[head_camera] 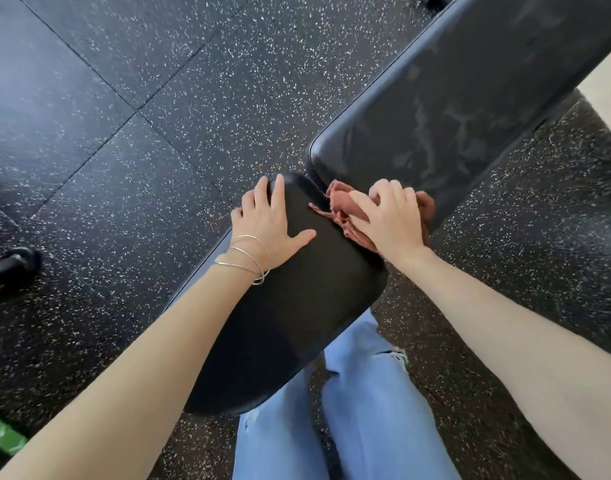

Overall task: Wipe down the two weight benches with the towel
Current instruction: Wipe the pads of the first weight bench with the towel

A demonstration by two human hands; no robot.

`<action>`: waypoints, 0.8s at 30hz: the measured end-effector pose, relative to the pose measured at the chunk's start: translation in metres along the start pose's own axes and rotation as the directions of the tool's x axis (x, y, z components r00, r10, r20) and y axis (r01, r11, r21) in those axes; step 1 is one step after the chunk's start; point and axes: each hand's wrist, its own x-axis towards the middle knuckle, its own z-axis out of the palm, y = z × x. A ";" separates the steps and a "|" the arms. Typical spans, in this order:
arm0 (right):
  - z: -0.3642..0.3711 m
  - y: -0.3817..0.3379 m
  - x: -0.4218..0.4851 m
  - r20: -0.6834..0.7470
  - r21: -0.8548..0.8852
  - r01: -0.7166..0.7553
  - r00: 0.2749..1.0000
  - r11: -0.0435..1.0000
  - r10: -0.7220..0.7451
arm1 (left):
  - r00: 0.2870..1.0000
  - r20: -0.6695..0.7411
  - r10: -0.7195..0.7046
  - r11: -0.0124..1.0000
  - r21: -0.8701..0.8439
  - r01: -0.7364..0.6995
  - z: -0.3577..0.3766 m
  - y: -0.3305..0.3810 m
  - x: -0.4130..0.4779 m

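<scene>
Right hand (390, 220) pressed down on the crumpled reddish-brown cloth towel (345, 211), fingers curled over and gripping it. Towel sits at the far end of the black padded vinyl seat pad (297, 306), right at the gap where it meets the long black padded vinyl back pad (470, 98); its far edge touches that back pad's near end. Back pad surface shows pale smeary streaks. My left hand (269, 226) lies flat and open on the seat pad's far left corner, fingers spread, holding nothing; thin silver bangles (247, 259) on that wrist. Below the seat pad: my light blue ripped jeans (366, 410). All of it over black speckled rubber floor tiles (124, 133).
</scene>
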 end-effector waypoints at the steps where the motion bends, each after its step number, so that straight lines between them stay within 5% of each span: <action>1: 0.000 0.009 0.006 -0.017 -0.049 0.078 0.997 0.996 -0.078 | 1.000 -0.023 0.009 1.000 0.000 -0.009 0.000 0.005 0.004; 6: -0.005 -0.002 0.100 -0.014 -0.074 0.237 0.971 0.969 -0.238 | 0.997 -0.071 0.003 1.000 -0.007 -0.003 -0.001 0.020 0.026; 11: 0.003 -0.007 0.187 0.090 -0.044 0.017 0.996 0.999 -0.013 | 0.999 -0.040 -0.036 0.999 -0.009 0.036 -0.004 0.021 0.038; 16: 0.002 0.013 0.144 -0.077 0.102 0.037 0.997 0.994 -0.029 | 0.996 0.014 -0.087 0.995 -0.046 0.088 -0.010 0.021 0.046; 19: -0.002 0.031 0.088 -0.125 0.190 0.229 0.970 0.955 -0.208 | 0.994 0.031 -0.102 0.992 -0.066 0.104 -0.013 0.022 0.048; 22: 0.002 0.063 0.069 -0.075 0.128 0.543 0.840 0.830 -0.537 | 0.995 0.040 -0.096 0.994 -0.055 0.098 -0.012 0.024 0.048; 24: 0.003 0.075 0.078 -0.067 0.100 0.623 0.782 0.776 -0.619 | 0.994 0.041 -0.098 0.993 -0.062 0.100 -0.010 0.024 0.049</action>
